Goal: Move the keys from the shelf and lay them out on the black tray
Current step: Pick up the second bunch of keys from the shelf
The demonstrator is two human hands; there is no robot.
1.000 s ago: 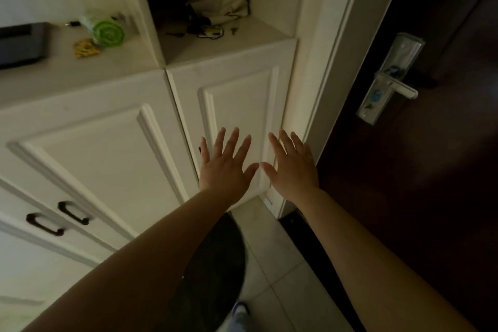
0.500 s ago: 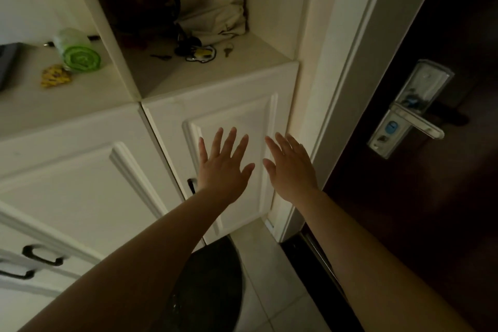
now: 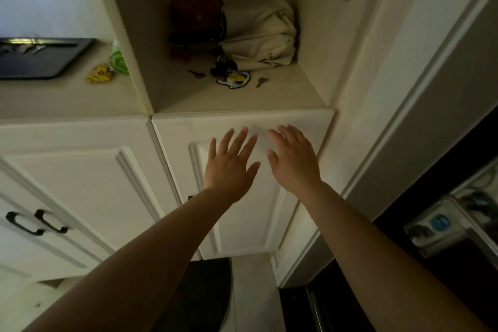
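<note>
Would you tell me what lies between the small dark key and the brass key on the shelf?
In the head view, a key bunch with a fried-egg charm lies between the dark key and brass key.

You've got a glossy black rectangular tray (image 3: pixel 58 62), a cream-white panelled wooden cabinet (image 3: pixel 80 170) with black metal handles (image 3: pixel 36 222), a yellow-and-white flat keychain charm (image 3: pixel 234 80), a bright green plastic roll (image 3: pixel 118 60), and a cream cloth bag (image 3: pixel 262 38).
</note>
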